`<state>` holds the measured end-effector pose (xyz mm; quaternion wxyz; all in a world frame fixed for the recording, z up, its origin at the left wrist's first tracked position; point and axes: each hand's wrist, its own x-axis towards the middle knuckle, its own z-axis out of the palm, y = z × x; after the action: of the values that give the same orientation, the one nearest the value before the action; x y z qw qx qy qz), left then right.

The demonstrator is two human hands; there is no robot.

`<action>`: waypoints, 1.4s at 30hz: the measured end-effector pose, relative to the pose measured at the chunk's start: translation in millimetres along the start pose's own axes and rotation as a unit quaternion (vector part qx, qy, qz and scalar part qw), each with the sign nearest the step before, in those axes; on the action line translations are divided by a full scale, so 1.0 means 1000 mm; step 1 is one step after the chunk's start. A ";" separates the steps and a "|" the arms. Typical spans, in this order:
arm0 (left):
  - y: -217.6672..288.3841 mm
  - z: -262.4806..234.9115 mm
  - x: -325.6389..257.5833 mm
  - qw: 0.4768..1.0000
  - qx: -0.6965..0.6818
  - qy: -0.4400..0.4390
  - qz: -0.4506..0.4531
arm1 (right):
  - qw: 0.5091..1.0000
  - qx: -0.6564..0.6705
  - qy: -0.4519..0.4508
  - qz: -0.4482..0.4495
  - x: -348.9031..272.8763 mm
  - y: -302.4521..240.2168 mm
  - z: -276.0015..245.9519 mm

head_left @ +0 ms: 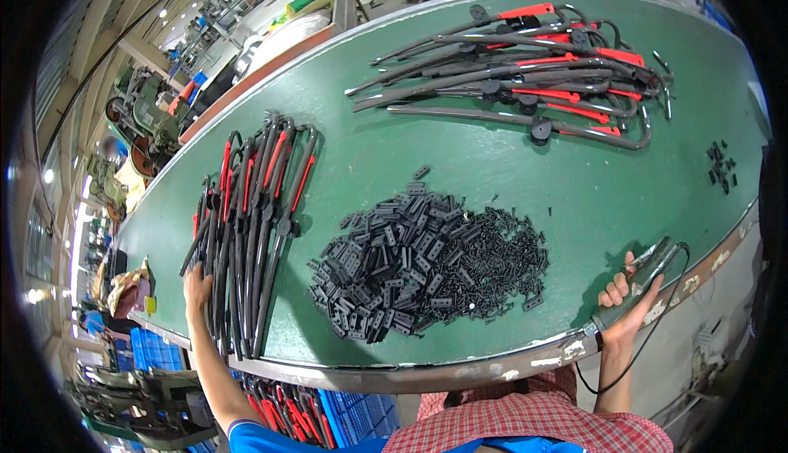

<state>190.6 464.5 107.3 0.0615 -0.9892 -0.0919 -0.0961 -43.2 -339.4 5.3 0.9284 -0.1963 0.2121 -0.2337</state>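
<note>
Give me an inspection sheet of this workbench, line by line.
Surface: green table, worn front edge.
Job's things: left hand rests on the near bundle of wiper arms; right hand holds a flat device.
Clutter: pile of small black clips; second wiper heap at far side; few loose clips.
Grippers: both bare hands, apart.
Cables: black cord hangs from the device.
Surroundings: blue crates, machines at left.

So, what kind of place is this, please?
Probably a factory assembly station: a green worktable carries bundles of wiper arms and a heap of small black plastic clips, with machines and blue crates around.
</note>
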 end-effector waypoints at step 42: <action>0.466 -0.038 -0.253 0.840 -0.296 -0.163 0.425 | 0.975 -0.097 -0.164 0.110 -0.036 0.057 0.041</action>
<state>30.4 -38.5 44.9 -0.2149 -0.9039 0.3613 0.0791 -32.3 -263.0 24.1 0.9470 -0.2967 0.0990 -0.0727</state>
